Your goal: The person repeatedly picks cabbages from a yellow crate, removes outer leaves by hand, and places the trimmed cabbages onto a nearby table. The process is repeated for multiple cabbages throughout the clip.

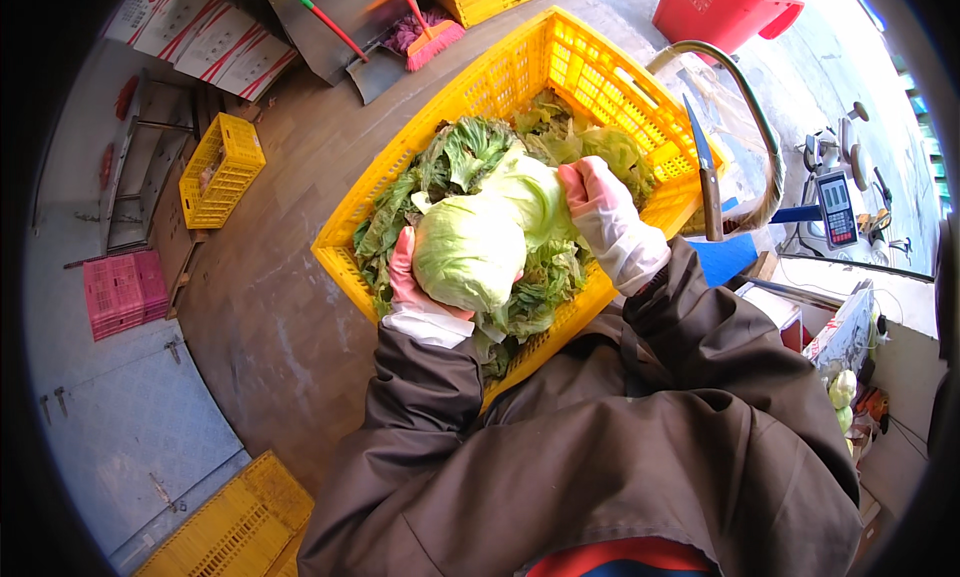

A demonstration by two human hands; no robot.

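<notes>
My left hand [414, 283], in a pale glove, cradles a head of iceberg lettuce [471, 253] from below and the left. With my right hand [596, 194], gloved too, I grip the edge of a large outer leaf [536, 194] that spreads up and right from the head; whether it is still joined to the head cannot be told. Both hands are over a yellow plastic crate [442, 104] holding loose, partly browned lettuce leaves [469, 153]. A knife with a wooden handle [709, 202] lies at the crate's right corner, blade pointing away from me.
Beyond the knife arches a basket handle [761, 119]; a digital scale [836, 209] stands at right. A red bin [716, 10] is at the top. A broom [435, 40] and dustpan [375, 74] are on the floor, with a smaller yellow crate [234, 175] and pink crates [124, 292] at left.
</notes>
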